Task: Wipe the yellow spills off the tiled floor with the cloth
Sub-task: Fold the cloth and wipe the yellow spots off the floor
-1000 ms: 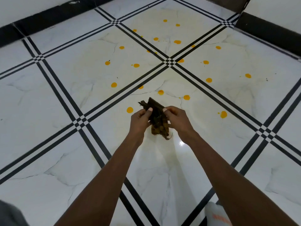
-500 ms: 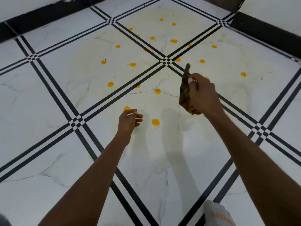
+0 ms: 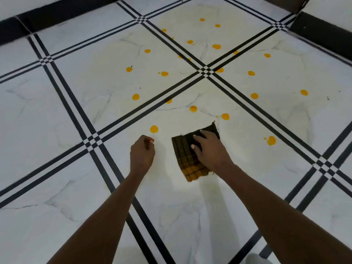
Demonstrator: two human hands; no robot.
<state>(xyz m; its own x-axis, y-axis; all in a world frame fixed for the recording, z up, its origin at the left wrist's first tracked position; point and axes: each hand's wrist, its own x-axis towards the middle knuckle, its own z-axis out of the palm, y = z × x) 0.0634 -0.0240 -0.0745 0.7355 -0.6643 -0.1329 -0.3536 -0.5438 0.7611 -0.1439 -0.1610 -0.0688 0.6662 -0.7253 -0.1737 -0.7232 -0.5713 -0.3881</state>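
The right hand (image 3: 211,151) presses straight fingers (image 3: 197,139) flat on the dark brown-and-yellow checked cloth (image 3: 187,161), spread on the white marble-patterned tiled floor (image 3: 76,119). The left hand (image 3: 142,152) hovers loosely curled, holding nothing. Dragging the already stained cloth could smear the round yellow spills (image 3: 154,129) wider.

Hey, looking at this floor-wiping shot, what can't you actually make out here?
Head view only:
- Floor under the dark checked cloth: covered, so any yellow spill beneath is hidden.
- Cloth part under the right hand: hidden by that hand.
- Left hand palm and fingertips: curled away from the camera.
- White object at the bottom edge: cut off, unidentifiable.
- Far yellow spots: too small to judge.
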